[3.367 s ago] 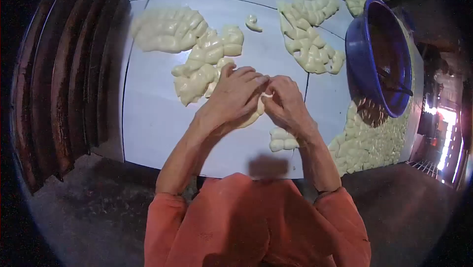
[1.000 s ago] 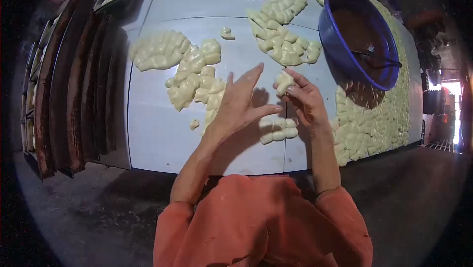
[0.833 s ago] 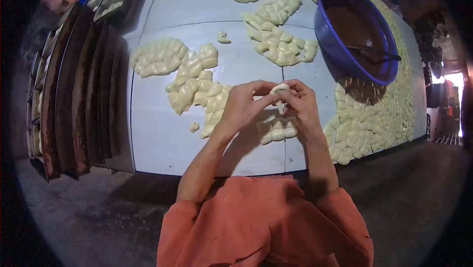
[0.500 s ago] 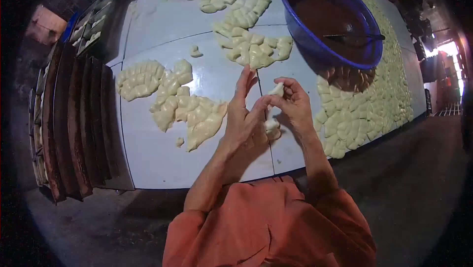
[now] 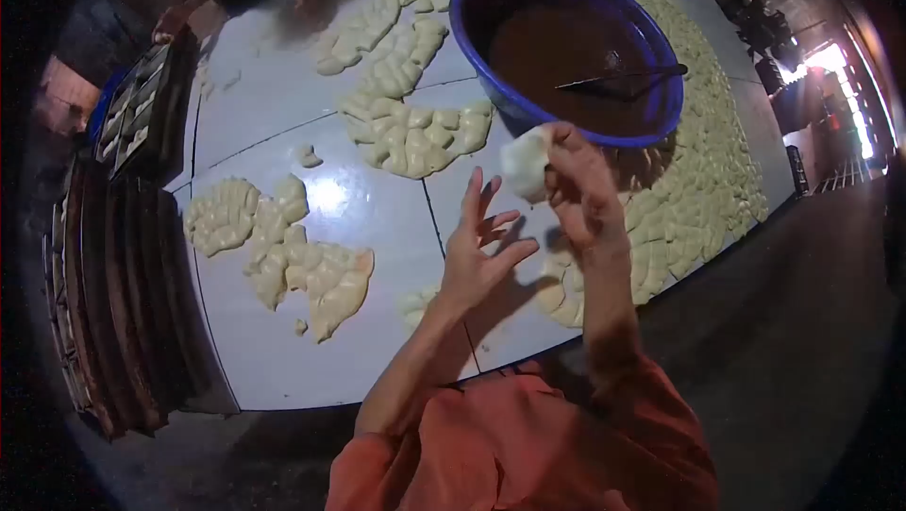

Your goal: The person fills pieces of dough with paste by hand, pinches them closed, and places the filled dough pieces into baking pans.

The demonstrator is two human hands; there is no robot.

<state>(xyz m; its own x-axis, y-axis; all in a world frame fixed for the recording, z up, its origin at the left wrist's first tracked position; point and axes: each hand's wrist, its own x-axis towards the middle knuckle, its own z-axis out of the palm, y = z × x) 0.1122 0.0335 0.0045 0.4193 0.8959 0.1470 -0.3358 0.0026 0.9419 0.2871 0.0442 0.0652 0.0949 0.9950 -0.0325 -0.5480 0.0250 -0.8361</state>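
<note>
My right hand (image 5: pixel 587 190) is raised, its fingers closed on a thin, flattened piece of pale dough (image 5: pixel 525 164) held in front of the blue tub. Just to the left, my left hand (image 5: pixel 477 261) is open, palm turned toward the dough, fingers spread and holding nothing. Brown paste (image 5: pixel 557 39) fills part of the large blue tub (image 5: pixel 500 96), and a dark, flat-bladed utensil (image 5: pixel 623 75) rests across its near right side. Joined dough pieces lie in a middle cluster (image 5: pixel 415 138) and a left cluster (image 5: pixel 326 275) on the white table.
Rows of dough pieces (image 5: pixel 698 200) cover the table's right side, around the tub. Dark stacked trays (image 5: pixel 104 303) stand at the left edge, with a compartmented tray (image 5: pixel 142 105) farther back. A small dough scrap (image 5: pixel 309 156) lies on the white tabletop (image 5: pixel 387 228).
My right hand has lifted the dough up toward the tub, and the piece now hangs spread out. My left hand has separated from it and opened. The camera view has shifted.
</note>
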